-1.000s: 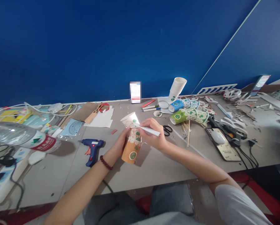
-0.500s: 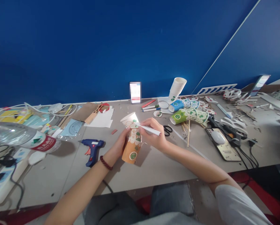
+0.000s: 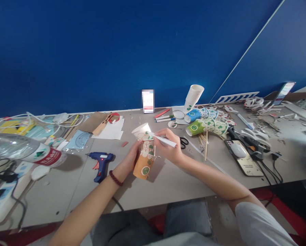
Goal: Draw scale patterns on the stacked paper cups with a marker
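Note:
My left hand (image 3: 132,154) is wrapped round the left side of a joined paper-cup piece (image 3: 144,164). Its lower part is orange with a round green emblem, and its upper sections are white with scalloped edges and curved line patterns. The piece leans, its open white rim towards the upper left. Between the fingers of my right hand (image 3: 169,145) is a white marker pen (image 3: 165,141) with a red end. The pen's tip meets or nearly meets the white upper section. Most of my left fingertips are hidden behind the cups.
A blue glue gun (image 3: 101,163) lies left of the cups, beyond it a water bottle (image 3: 27,150). Blue (image 3: 191,116) and green (image 3: 195,128) cup pieces lie right, before a cup stack (image 3: 193,96). Black-handled scissors (image 3: 183,141) sit behind my right hand. A phone (image 3: 148,101) leans on the wall.
My right hand and the marker pen have shifted very slightly, the tip moving along the white upper section. My left hand and the cup piece stay almost where they were.

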